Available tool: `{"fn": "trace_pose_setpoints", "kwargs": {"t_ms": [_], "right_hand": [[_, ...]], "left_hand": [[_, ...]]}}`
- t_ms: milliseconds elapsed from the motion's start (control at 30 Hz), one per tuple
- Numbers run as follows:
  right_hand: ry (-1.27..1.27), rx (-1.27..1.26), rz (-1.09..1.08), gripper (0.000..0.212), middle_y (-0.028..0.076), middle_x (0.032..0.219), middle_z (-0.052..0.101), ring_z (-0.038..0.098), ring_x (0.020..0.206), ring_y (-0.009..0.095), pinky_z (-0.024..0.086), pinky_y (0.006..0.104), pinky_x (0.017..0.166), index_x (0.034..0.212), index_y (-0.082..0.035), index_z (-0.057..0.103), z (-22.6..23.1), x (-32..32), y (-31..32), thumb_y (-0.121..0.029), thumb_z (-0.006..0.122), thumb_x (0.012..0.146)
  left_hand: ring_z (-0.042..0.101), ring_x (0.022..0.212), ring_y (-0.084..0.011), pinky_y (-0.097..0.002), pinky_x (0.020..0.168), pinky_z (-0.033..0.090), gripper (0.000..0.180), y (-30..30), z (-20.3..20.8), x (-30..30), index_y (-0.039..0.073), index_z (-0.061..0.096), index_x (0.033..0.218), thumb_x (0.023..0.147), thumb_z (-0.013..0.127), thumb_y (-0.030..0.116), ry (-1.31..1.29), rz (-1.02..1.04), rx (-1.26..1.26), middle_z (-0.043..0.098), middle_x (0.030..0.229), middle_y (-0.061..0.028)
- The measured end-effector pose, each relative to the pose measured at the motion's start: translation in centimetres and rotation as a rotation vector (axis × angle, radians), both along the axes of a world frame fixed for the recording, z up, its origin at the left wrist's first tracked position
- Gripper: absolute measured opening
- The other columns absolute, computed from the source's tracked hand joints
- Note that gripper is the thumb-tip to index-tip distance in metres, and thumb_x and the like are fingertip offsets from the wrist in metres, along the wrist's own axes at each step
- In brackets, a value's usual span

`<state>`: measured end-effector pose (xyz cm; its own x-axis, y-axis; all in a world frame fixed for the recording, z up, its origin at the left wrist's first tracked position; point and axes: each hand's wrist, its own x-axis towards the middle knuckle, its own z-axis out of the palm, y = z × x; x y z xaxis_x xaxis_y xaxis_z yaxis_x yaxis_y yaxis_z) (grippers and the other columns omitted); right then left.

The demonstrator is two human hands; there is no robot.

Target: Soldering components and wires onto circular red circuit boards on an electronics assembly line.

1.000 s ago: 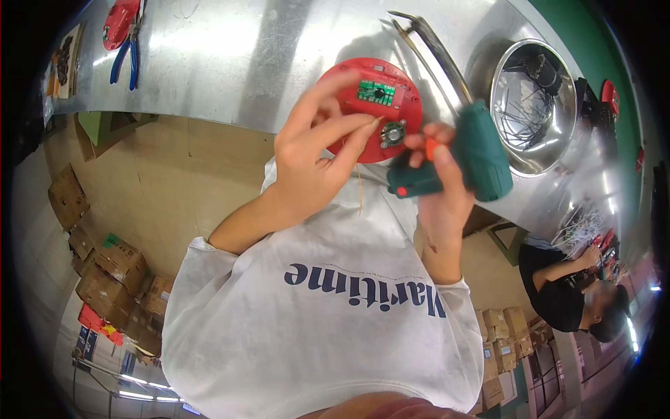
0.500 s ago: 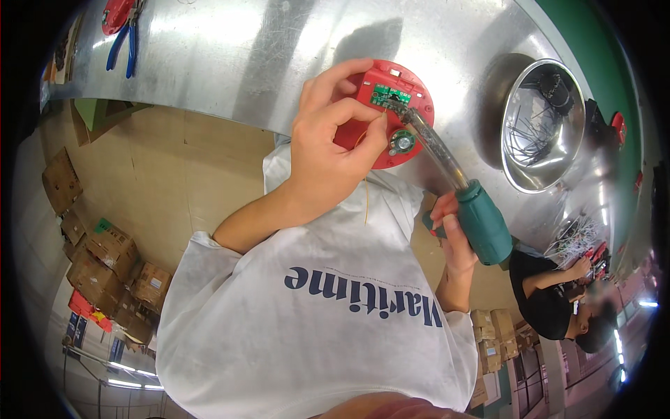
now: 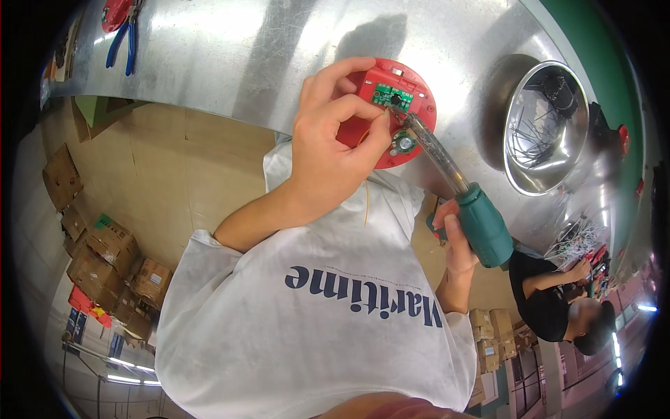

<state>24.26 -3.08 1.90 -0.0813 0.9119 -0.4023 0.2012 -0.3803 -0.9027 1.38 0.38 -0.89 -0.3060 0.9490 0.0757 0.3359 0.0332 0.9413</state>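
A round red plastic housing [image 3: 419, 89] rests at the table's front edge. It carries a small green circuit board [image 3: 384, 92] and a round part with a silver centre [image 3: 404, 143]. My left hand [image 3: 331, 143] lies over its left side, index finger on the far rim. Thumb and another finger pinch a thin orange wire [image 3: 367, 202], whose tail hangs below the hand. My right hand [image 3: 457, 244] grips the green handle of a soldering iron [image 3: 484, 223]. Its metal shaft points up and left, with the tip close to the board's lower edge; fingertips partly hide the contact.
A steel bowl [image 3: 513, 150] with dark wires stands on the metal table [image 3: 293, 66] at right. Blue-handled pliers [image 3: 124, 45] lie far left beside a red part [image 3: 115, 14]. Another person [image 3: 541, 293] works at far right, near a heap of pale wires [image 3: 574, 241].
The soldering iron's tip has shifted slightly down and right on the board, uncovering more of its dark centre part. My left hand has barely moved.
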Motion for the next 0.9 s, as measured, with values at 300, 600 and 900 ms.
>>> {"fn": "trace_pose_setpoints", "kwargs": {"t_ms": [300, 600, 900], "right_hand": [[-0.336, 0.166, 0.230, 0.018, 0.011, 0.069, 0.057, 0.053, 0.054, 0.023, 0.043, 0.0304, 0.053, 0.079, 0.002, 0.062, -0.6, 1.2, -0.6, 0.001, 0.067, 0.061], [0.155, -0.060, -0.021, 0.028, 0.012, 0.084, 0.062, 0.055, 0.058, 0.021, 0.045, 0.0309, 0.057, 0.097, 0.004, 0.060, -0.4, 1.5, -0.9, -0.004, 0.064, 0.070], [0.432, 0.295, -0.394, 0.052, 0.018, 0.097, 0.051, 0.050, 0.066, 0.023, 0.043, 0.0295, 0.056, 0.124, 0.001, 0.045, -2.0, 6.7, -2.7, -0.014, 0.058, 0.076]], "left_hand": [[0.051, 0.091, -0.0229, -0.0333, 0.079, 0.045, 0.007, 0.1, 0.3, 0.0, 0.002, 0.062, 0.070, 0.067, 0.068, 0.000, -0.002, 0.001, -0.030, 0.058, 0.119, -0.0092], [0.050, 0.094, -0.0144, -0.0274, 0.084, 0.043, 0.003, 0.0, 0.2, -0.3, 0.000, 0.065, 0.076, 0.076, 0.067, -0.002, -0.001, -0.069, -0.082, 0.054, 0.123, -0.0113], [0.051, 0.095, -0.0176, -0.0309, 0.085, 0.043, 0.004, 0.2, 0.6, -0.3, 0.001, 0.063, 0.073, 0.074, 0.067, 0.000, -0.044, -0.054, -0.128, 0.054, 0.122, -0.0100]]}}
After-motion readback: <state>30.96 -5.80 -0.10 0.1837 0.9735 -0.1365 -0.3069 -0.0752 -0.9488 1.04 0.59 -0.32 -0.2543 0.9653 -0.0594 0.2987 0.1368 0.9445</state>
